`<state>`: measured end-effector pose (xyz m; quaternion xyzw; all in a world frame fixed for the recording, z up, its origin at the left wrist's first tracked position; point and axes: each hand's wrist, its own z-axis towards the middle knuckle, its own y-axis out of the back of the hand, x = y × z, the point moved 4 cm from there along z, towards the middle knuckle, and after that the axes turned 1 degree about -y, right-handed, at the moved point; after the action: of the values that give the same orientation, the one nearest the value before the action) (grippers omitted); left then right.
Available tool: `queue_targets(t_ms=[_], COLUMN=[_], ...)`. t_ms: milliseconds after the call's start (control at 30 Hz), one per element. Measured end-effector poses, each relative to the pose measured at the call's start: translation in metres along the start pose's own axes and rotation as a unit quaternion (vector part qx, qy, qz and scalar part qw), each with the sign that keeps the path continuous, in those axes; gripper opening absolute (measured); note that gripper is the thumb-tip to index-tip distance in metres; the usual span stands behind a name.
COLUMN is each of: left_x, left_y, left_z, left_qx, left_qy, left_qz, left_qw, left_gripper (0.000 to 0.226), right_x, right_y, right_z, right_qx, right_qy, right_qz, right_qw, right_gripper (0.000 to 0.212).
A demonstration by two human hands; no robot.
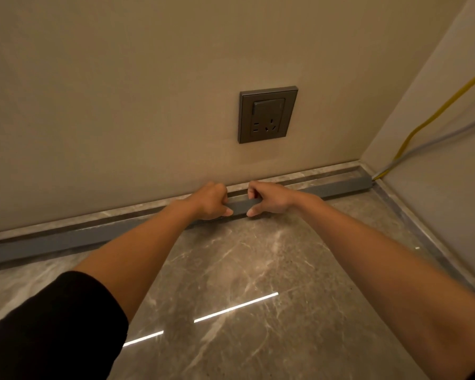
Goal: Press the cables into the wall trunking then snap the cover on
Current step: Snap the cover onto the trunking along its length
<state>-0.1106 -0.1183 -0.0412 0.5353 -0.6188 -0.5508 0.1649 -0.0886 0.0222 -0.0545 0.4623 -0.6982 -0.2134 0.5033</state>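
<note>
Along the foot of the wall (121,105), flat on the stone floor (244,270): long grey trunking (52,246), from the left edge of view to the corner. Closed on top by the cover (240,204), so nothing of the inside on show. Out of its right end, a yellow cable (433,116) and a grey cable (436,139), both rising along the side wall. Behind the trunking, a narrow stone ledge (299,174), then the wall. Higher up, well apart, a dark socket (268,115). In front, open floor; at the right, the corner hard by the trunking's end. Near mid-run, left hand (209,201) and right hand (269,198) just beside each other, a short bare stretch of cover between. Both curled round the cover, fingers (252,193) over the back edge, thumbs at the front edge, pinching. Cannot tell whether seated all along. Black sleeve (52,325) on the left arm.
</note>
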Motion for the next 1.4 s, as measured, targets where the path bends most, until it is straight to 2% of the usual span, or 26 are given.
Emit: queue_targets(t_ms=[100,233,333,433,533,600,800,1167,1400], left_x=[-0.001,-0.003,-0.003,-0.002,0.001,0.001,-0.002,-0.001,0.008], left_y=[-0.003,-0.006,-0.005,-0.004,-0.002,0.001,0.001,-0.004,-0.003], left_z=[-0.004,-0.008,-0.009,-0.005,-0.001,-0.001,0.007,0.005,0.003], left_qx=[-0.025,-0.046,-0.055,-0.057,-0.061,-0.064,0.049,0.01,0.038], left_qy=[-0.002,-0.002,-0.007,-0.018,-0.016,-0.009,0.001,-0.012,-0.026], left_qz=[0.001,0.02,0.035,0.032,-0.017,-0.047,-0.019,-0.044,-0.068], left_qw=[1.0,0.999,0.998,0.998,0.998,0.997,0.999,0.999,0.997], left_gripper=[0.031,0.028,0.028,0.026,0.023,0.029,0.034,0.027,0.03], right_x=[0.005,0.014,0.017,0.017,0.017,0.018,0.017,0.017,0.018], right_y=[-0.004,-0.014,-0.018,-0.019,-0.02,-0.02,-0.022,-0.025,-0.022], right_z=[0.0,-0.002,-0.001,0.001,0.001,0.0,-0.002,-0.004,-0.001], right_qx=[-0.034,-0.196,-0.257,-0.27,-0.283,-0.287,-0.292,-0.313,-0.287], right_qy=[-0.024,-0.048,-0.056,-0.051,-0.049,-0.048,-0.053,-0.067,-0.066], right_qz=[-0.006,-0.116,-0.153,-0.184,-0.191,-0.188,-0.178,-0.162,-0.185], right_qw=[0.999,0.973,0.953,0.944,0.938,0.938,0.938,0.933,0.938], right_gripper=[0.032,0.053,0.053,0.048,0.048,0.047,0.047,0.047,0.046])
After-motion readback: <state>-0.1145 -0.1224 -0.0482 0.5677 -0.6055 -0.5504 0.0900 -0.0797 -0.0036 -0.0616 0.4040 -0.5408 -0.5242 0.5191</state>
